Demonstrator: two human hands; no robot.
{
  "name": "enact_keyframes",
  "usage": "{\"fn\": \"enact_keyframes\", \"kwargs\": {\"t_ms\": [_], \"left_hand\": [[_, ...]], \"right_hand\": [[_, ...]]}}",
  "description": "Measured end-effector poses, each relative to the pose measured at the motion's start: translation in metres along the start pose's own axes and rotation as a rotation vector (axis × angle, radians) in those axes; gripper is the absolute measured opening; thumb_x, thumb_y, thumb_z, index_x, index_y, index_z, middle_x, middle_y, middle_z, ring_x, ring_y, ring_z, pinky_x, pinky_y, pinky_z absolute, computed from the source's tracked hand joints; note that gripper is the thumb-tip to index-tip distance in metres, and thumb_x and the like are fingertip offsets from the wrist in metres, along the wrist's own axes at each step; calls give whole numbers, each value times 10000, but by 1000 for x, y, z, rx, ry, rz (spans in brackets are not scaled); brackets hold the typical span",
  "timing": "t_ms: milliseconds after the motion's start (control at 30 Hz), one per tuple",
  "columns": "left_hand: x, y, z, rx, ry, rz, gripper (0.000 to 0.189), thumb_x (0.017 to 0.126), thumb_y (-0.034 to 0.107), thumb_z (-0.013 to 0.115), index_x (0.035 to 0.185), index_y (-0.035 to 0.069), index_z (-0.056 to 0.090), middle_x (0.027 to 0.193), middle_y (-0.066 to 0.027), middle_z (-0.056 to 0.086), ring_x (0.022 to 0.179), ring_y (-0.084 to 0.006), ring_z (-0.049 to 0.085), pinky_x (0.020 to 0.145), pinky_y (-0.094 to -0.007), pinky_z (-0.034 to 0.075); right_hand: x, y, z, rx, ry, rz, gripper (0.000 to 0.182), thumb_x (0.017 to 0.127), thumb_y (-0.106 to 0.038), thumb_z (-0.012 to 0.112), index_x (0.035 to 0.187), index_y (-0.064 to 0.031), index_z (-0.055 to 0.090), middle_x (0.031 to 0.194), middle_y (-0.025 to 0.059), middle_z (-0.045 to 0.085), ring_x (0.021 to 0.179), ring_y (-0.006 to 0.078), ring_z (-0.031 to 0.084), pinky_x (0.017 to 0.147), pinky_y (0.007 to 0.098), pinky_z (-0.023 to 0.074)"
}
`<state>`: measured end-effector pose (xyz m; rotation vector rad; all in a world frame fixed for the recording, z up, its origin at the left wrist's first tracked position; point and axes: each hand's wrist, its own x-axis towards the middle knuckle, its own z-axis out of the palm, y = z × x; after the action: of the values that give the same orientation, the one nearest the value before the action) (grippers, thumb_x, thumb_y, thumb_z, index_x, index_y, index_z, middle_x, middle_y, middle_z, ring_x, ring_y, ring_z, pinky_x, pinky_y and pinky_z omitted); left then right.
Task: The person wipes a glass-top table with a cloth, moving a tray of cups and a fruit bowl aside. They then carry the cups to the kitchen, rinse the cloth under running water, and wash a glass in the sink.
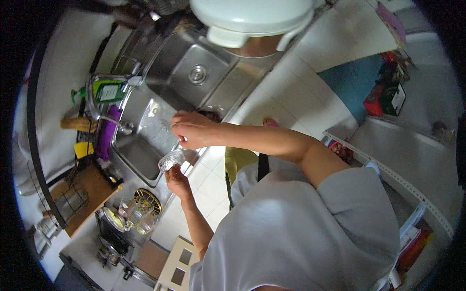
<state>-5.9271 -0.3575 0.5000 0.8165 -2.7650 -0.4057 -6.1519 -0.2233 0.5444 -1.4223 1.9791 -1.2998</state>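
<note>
My left hand (pixel 177 183) grips a clear, textured drinking glass (pixel 172 161), tilted over the near edge of the stainless-steel sink (pixel 140 158). Just beyond it, my right hand (pixel 194 130) hangs above the basin with fingers curled. Whether something small sits between those fingers cannot be made out. Beneath the right hand, the basin floor (pixel 154 116) looks wet, and a blurred round outline, perhaps another glass, shows there. A curved metal faucet (pixel 126 127) points its head into this basin.
Beside the faucet stand a green dish soap bottle (pixel 109 91), a purple cloth (pixel 109 136) and a yellow sponge (pixel 83 150). Several glasses (pixel 136 216) crowd the counter near a black-and-gold round mat (pixel 150 198). A white lidded appliance (pixel 251 16) overhangs the second basin (pixel 184 72).
</note>
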Motion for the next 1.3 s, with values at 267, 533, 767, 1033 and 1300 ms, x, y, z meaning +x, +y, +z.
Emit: {"fn": "enact_keyframes", "kwargs": {"t_ms": [267,533,767,1033,1300], "left_hand": [[12,0,0,221,-86,129,61,827,88,607,850,48,647,890,-122,649,841,-305,581,766,-397,464],[16,-6,-3,276,-107,110,265,824,199,653,1010,18,597,910,-123,654,860,-305,578,780,-415,449],[7,1,-10,273,-122,115,286,839,214,650,1023,7,580,935,-136,644,864,-303,585,783,-403,450],[3,93,-7,263,82,44,295,864,194,619,1091,14,568,1016,-134,628,935,-309,586,834,-413,439],[17,273,77,-48,61,251,335,812,96,654,1121,15,552,1018,-163,597,962,-332,558,844,-397,438]], "right_hand": [[-81,19,-45,-385,92,309,569,715,-257,714,1216,-81,508,1224,154,473,1166,321,446,901,413,449],[-141,63,-71,-39,258,429,313,778,-244,672,1030,-72,600,1044,120,580,1028,291,543,871,392,455],[-179,97,-97,30,615,440,182,818,-220,654,934,-83,625,919,99,620,867,265,601,746,366,482],[-191,129,-157,531,714,602,317,886,-343,575,840,-35,631,685,74,642,618,157,632,581,312,500],[-193,150,-202,689,556,625,392,962,-390,438,973,-55,641,848,24,667,660,76,589,586,242,466]]}}
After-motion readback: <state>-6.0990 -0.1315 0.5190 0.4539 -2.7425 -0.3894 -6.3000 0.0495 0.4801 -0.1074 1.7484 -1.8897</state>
